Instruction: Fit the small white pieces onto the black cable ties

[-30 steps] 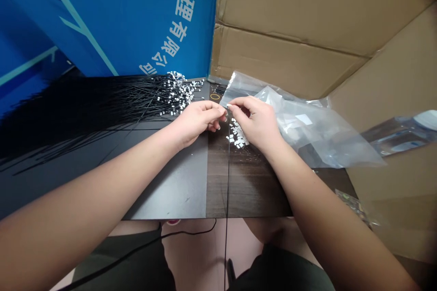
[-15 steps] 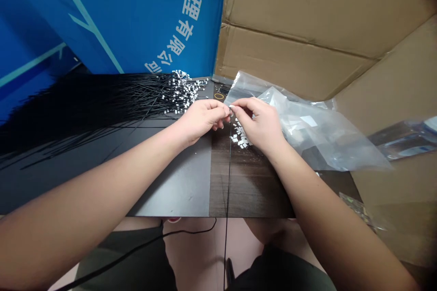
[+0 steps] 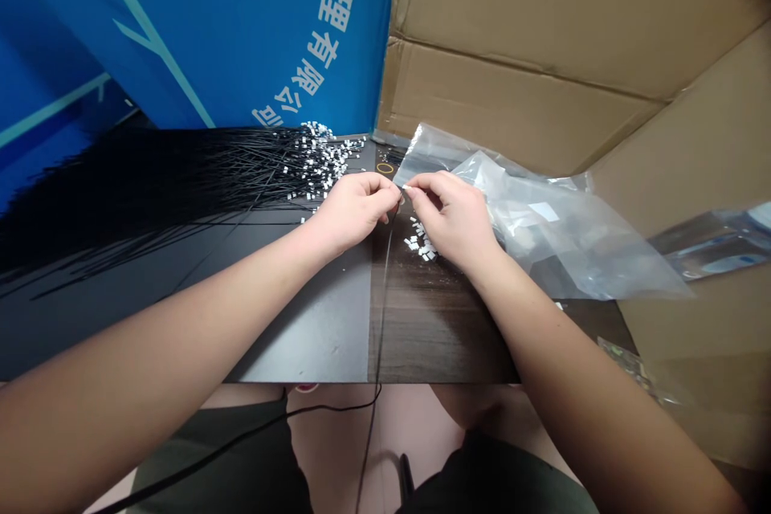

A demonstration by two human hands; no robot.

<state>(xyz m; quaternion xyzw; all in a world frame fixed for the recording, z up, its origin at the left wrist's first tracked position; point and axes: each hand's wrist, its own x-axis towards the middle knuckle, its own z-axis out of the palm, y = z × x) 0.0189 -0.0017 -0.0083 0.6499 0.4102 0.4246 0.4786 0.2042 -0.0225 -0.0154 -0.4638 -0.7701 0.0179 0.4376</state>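
My left hand (image 3: 365,205) pinches the upper end of a thin black cable (image 3: 384,297), which hangs down past the table's front edge. Fingertips of my right hand (image 3: 449,213) are pressed together close beside those of the left, on something small that I cannot make out. Small white connectors (image 3: 423,245) lie in a loose pile by my right hand, partly hidden by it. To the left, a large bundle of black cables (image 3: 181,169) has white tips (image 3: 322,157) at its right end.
A clear plastic bag (image 3: 578,245) lies on the dark table (image 3: 439,337) to the right. Cardboard (image 3: 511,96) and a blue printed panel (image 3: 241,16) stand behind. A yellow ring (image 3: 384,169) is beyond my hands, and a small bag (image 3: 632,361) sits at the right edge.
The hanging part of the cable has swung to the left, its lower end most of all. Both hands remain close together and have barely moved.
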